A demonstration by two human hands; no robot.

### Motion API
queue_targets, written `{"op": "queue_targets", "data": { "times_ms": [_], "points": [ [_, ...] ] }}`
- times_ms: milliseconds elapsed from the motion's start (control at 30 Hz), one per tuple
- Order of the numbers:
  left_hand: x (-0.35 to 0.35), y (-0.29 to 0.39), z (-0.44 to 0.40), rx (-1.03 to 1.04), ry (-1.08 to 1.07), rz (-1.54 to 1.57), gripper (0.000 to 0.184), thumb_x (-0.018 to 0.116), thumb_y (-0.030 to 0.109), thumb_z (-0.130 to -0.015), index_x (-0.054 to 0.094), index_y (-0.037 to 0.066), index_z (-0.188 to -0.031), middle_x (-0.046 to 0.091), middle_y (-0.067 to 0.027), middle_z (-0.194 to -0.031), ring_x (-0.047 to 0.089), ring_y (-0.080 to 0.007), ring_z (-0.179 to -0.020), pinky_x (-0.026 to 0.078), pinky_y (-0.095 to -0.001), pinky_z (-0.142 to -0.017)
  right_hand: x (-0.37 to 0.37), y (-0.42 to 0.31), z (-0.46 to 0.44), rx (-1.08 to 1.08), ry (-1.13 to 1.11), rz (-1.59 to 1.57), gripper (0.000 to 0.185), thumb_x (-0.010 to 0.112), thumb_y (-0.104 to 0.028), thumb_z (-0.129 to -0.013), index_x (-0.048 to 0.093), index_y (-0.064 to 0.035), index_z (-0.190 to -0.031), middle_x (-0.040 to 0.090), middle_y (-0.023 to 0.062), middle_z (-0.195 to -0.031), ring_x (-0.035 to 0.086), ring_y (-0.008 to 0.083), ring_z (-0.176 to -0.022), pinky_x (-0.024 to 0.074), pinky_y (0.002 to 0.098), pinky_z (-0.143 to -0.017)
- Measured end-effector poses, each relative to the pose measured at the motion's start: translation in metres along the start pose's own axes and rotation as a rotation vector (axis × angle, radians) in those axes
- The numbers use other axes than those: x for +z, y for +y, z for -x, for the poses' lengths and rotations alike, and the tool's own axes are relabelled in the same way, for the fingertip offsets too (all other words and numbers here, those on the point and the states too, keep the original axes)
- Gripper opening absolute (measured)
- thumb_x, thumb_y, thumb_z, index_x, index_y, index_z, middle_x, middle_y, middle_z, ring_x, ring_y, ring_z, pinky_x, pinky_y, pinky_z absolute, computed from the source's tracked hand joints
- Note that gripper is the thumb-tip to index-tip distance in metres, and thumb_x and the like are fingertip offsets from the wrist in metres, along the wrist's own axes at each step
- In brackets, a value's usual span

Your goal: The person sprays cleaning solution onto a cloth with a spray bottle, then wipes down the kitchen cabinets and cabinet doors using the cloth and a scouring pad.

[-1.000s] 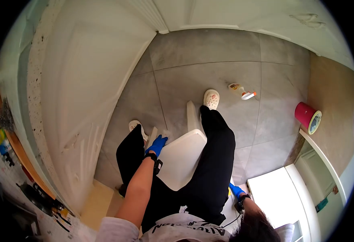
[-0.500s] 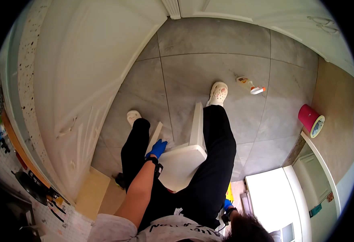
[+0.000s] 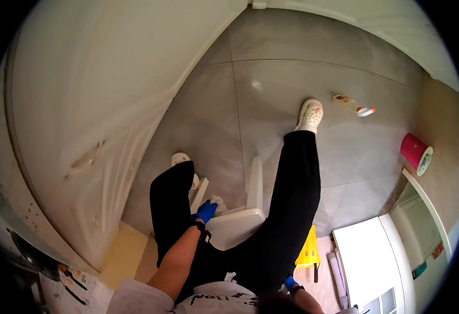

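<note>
My left hand point(image 3: 205, 211), in a blue glove, reaches down between my knees. Its fingers are closed around a crumpled whitish cloth point(image 3: 218, 204), low over the floor. Beside it is a white plastic stool, its seat point(image 3: 234, 228) under me and its legs point(image 3: 255, 183) showing in front. My right hand point(image 3: 290, 284), also blue-gloved, is by my right hip. Most of it is hidden behind my thigh, so its fingers do not show. Near it lies a yellow thing with a dark strap point(image 3: 308, 248).
Grey floor tiles point(image 3: 276, 83) spread ahead. A clear spray bottle with an orange-and-white head point(image 3: 352, 104) lies beyond my right shoe point(image 3: 310, 115). To the right are a magenta bin point(image 3: 415, 153) and a white cabinet point(image 3: 365, 256). White cabinet doors point(image 3: 99, 104) stand along the left.
The view has tilted, so the floor, bottle and bin sit further right. My left knee has swung outward, and more of the cloth and the yellow thing shows.
</note>
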State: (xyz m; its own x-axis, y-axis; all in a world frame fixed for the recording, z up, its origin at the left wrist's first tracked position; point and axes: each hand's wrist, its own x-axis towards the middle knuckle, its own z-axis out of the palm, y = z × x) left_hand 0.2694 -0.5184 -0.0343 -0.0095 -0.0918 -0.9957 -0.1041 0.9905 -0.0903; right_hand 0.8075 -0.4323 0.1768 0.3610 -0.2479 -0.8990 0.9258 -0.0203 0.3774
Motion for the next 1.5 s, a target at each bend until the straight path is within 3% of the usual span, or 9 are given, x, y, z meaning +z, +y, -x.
{"op": "queue_targets", "data": {
  "times_ms": [267, 467, 667, 733, 1000, 1133, 1200, 1300, 1500],
  "points": [
    [0.026, 0.042, -0.006, 0.048, -0.103, 0.020, 0.065, 0.040, 0.044, -0.078, 0.030, 0.000, -0.125, 0.039, -0.0220, -0.122, 0.037, -0.0338, -0.113, 0.029, -0.0357, -0.094, -0.046, -0.058, 0.022, 0.257, -0.018, -0.385, 0.056, 0.038, -0.053, -0.079, 0.052, -0.0059, -0.105, 0.057, 0.0101, -0.090, 0.052, 0.0217, -0.080, 0.0418, 0.0325, -0.071],
    [0.038, 0.039, 0.012, 0.113, 0.035, 0.005, 0.064, 0.040, 0.043, -0.078, 0.030, 0.000, -0.125, 0.035, -0.0197, -0.126, 0.034, -0.0315, -0.117, 0.028, -0.0345, -0.095, -0.100, -0.081, -0.015, 0.057, 0.265, -0.152, 0.064, 0.044, -0.059, -0.074, 0.046, -0.0050, -0.109, 0.055, 0.0133, -0.096, 0.052, 0.0251, -0.082, 0.0401, 0.0342, -0.073],
    [0.036, 0.053, -0.042, 0.537, 0.301, -0.220, 0.044, 0.035, 0.039, -0.080, 0.057, 0.004, -0.094, 0.053, -0.0194, -0.105, 0.048, -0.0330, -0.101, 0.037, -0.0415, -0.084, -0.161, -0.101, -0.047, -0.032, 0.198, 0.047, 0.071, 0.045, -0.060, -0.073, 0.036, -0.0052, -0.117, 0.050, 0.0165, -0.106, 0.047, 0.0300, -0.094, 0.0359, 0.0379, -0.082],
    [0.026, 0.077, -0.061, 0.460, 0.441, 0.386, 0.046, 0.039, 0.040, -0.077, 0.051, 0.004, -0.103, 0.050, -0.0214, -0.107, 0.047, -0.0366, -0.100, 0.038, -0.0439, -0.083, -0.170, -0.098, -0.045, -0.004, 0.086, 0.119, 0.074, 0.045, -0.061, -0.072, 0.033, -0.0053, -0.120, 0.048, 0.0176, -0.109, 0.046, 0.0317, -0.098, 0.0345, 0.0391, -0.085],
    [-0.104, 0.144, 0.081, 1.194, 0.925, 0.610, 0.048, 0.054, 0.039, -0.075, 0.049, 0.000, -0.104, 0.055, -0.0233, -0.097, 0.054, -0.0340, -0.089, 0.042, -0.0377, -0.076, -0.209, -0.118, -0.024, 0.021, -0.157, 0.077, 0.082, 0.053, -0.057, -0.070, 0.025, -0.0041, -0.127, 0.043, 0.0219, -0.119, 0.045, 0.0365, -0.106, 0.0339, 0.0441, -0.091],
    [-0.117, 0.135, 0.210, 1.359, 0.673, 0.976, 0.041, 0.059, 0.029, -0.074, 0.049, 0.000, -0.101, 0.057, -0.0128, -0.087, 0.058, -0.0223, -0.075, 0.048, -0.0319, -0.062, -0.301, -0.188, -0.036, -0.590, 0.953, 0.775, 0.038, 0.049, -0.037, -0.071, 0.059, -0.0073, -0.093, 0.058, 0.0165, -0.094, 0.055, 0.0336, -0.089, 0.0432, 0.0397, -0.077],
    [-0.124, 0.137, 0.237, 1.463, 0.537, 1.055, 0.038, 0.059, 0.026, -0.073, 0.049, 0.001, -0.100, 0.056, -0.0112, -0.087, 0.057, -0.0216, -0.074, 0.049, -0.0315, -0.062, -0.307, -0.226, 0.027, -0.837, 1.202, 0.387, 0.037, 0.052, -0.034, -0.071, 0.056, -0.0061, -0.096, 0.056, 0.0181, -0.098, 0.053, 0.0336, -0.093, 0.0425, 0.0395, -0.078],
    [-0.114, 0.132, 0.272, 1.572, 0.265, 1.159, 0.036, 0.058, 0.019, -0.073, 0.048, 0.002, -0.103, 0.055, -0.0104, -0.091, 0.057, -0.0217, -0.078, 0.050, -0.0323, -0.065, -0.332, -0.288, 0.082, -1.368, 1.278, 0.180, 0.034, 0.052, -0.028, -0.075, 0.052, -0.0041, -0.099, 0.056, 0.0189, -0.095, 0.053, 0.0323, -0.091, 0.0427, 0.0365, -0.077],
    [-0.112, 0.133, 0.288, 1.647, 0.120, 1.085, 0.037, 0.054, 0.006, -0.069, 0.047, 0.002, -0.104, 0.054, -0.0099, -0.094, 0.056, -0.0226, -0.083, 0.050, -0.0329, -0.070, -0.290, -0.352, 0.180, -1.783, 1.095, -0.088, 0.033, 0.053, -0.014, -0.078, 0.045, -0.0034, -0.108, 0.052, 0.0101, -0.103, 0.053, 0.0204, -0.091, 0.0427, 0.0300, -0.079]
  ]
}}
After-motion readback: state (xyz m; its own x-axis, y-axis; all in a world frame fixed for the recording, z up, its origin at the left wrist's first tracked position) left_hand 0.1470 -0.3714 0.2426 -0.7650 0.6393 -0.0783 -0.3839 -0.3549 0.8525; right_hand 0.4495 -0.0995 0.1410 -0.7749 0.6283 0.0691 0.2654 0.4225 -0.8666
